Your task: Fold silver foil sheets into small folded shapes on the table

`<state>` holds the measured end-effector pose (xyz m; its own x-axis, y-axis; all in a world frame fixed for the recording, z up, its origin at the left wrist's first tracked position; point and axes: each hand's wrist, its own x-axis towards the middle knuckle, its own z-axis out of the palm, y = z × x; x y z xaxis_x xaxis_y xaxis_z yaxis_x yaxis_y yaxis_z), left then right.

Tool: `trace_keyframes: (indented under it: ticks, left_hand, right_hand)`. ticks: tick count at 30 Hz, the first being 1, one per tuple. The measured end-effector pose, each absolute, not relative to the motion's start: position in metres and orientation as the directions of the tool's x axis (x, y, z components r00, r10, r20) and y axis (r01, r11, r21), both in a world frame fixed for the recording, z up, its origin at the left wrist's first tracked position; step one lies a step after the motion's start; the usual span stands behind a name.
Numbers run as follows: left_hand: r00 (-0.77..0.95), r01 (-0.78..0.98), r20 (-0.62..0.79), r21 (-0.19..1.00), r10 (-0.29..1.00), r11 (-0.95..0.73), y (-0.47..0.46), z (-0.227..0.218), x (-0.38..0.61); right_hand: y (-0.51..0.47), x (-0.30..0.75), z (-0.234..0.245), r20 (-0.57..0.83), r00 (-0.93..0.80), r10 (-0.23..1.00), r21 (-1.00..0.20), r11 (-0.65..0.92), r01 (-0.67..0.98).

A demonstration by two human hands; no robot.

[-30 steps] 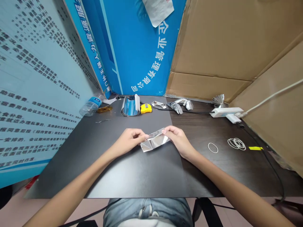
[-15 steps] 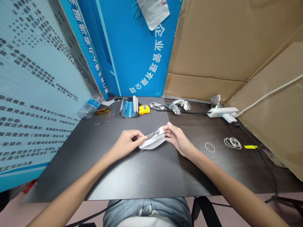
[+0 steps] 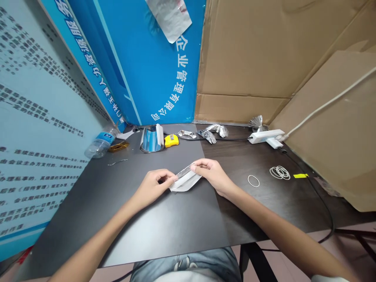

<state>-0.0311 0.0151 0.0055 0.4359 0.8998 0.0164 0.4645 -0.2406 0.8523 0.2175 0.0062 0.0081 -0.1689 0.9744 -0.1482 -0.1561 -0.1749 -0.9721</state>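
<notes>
Between my hands is a folded strip point(image 3: 185, 183), white on the side facing me, with a shiny silver edge along its top. My left hand point(image 3: 157, 184) pinches its left end between thumb and fingers. At the upper right end, my right hand point(image 3: 212, 174) is closed on the strip with the thumb on the near side. The strip is held just above a dark grey mat point(image 3: 164, 227); whether its lower edge touches the mat I cannot tell.
Along the back stand a plastic bottle point(image 3: 101, 144), a shiny film roll point(image 3: 152, 139), a yellow tape measure point(image 3: 171, 140), silver foil pieces point(image 3: 213, 133) and a white power strip point(image 3: 266, 137). Rubber bands point(image 3: 279, 172) lie to the right. A black cable point(image 3: 317, 192) runs down the right side.
My right hand's spread fingers have closed on the strip's right end. The strip's top is now folded straighter. The whole view has shifted slightly to the right.
</notes>
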Motion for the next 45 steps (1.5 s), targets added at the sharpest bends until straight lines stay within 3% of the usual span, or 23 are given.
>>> trace_keyframes:
  ticks: [10,23,27,30,33,39,45]
  left_hand:
    - [0.434,0.455,-0.060,0.876,0.899,-0.161,0.016,0.007,-0.033]
    - [0.423,0.348,-0.132,0.937,0.896,-0.027,0.019,0.004,-0.035]
    - [0.356,0.160,-0.069,0.987,0.932,0.012,0.019,0.003,-0.038]
    - [0.453,-0.033,-0.092,0.992,0.887,0.119,0.019,-0.001,-0.040]
    - [0.524,-0.049,-0.111,0.986,0.844,0.159,0.016,-0.003,-0.033]
    - [0.286,0.005,-0.090,0.996,0.954,0.093,0.011,-0.003,-0.010]
    - [0.184,-0.008,-0.088,0.996,0.979,0.091,0.011,-0.002,-0.009]
  right_hand:
    - [0.009,0.220,0.003,-0.094,-0.170,0.981,-0.988,-0.114,-0.109]
    - [0.012,0.214,0.008,-0.236,-0.136,0.962,-0.930,-0.264,-0.256]
    - [0.016,0.213,0.006,-0.225,-0.111,0.968,-0.897,-0.250,-0.366]
    - [0.017,0.215,0.006,-0.223,-0.062,0.973,-0.870,-0.227,-0.438]
    - [0.015,0.213,0.007,-0.236,-0.037,0.971,-0.853,-0.225,-0.472]
    - [0.008,0.204,0.005,-0.250,-0.093,0.964,-0.864,-0.266,-0.427]
    - [0.003,0.206,0.010,-0.188,-0.195,0.963,-0.900,-0.248,-0.357]
